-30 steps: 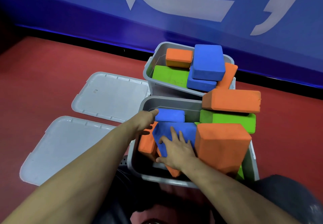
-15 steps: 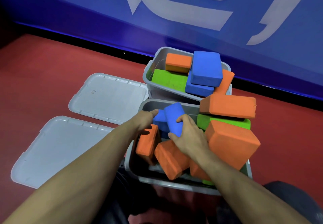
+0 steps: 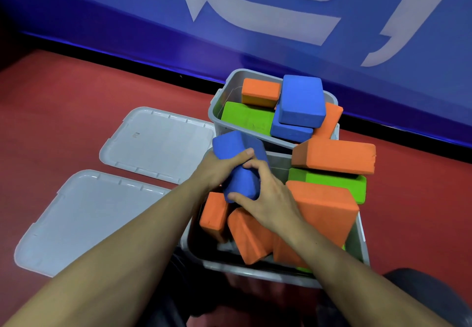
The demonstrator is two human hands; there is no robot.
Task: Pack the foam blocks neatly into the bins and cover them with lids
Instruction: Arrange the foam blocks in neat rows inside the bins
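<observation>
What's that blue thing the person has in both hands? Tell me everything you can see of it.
The blue foam block looks like soft, matte foam with rounded edges and corners. It is lifted and tilted over the near bin, its far end toward the lids. The left hand grips its upper part, thumb across the top; the right hand grips its lower end, thumb underneath. Whether it is a single block or two held together cannot be told. It seems clear of the orange blocks below.
</observation>
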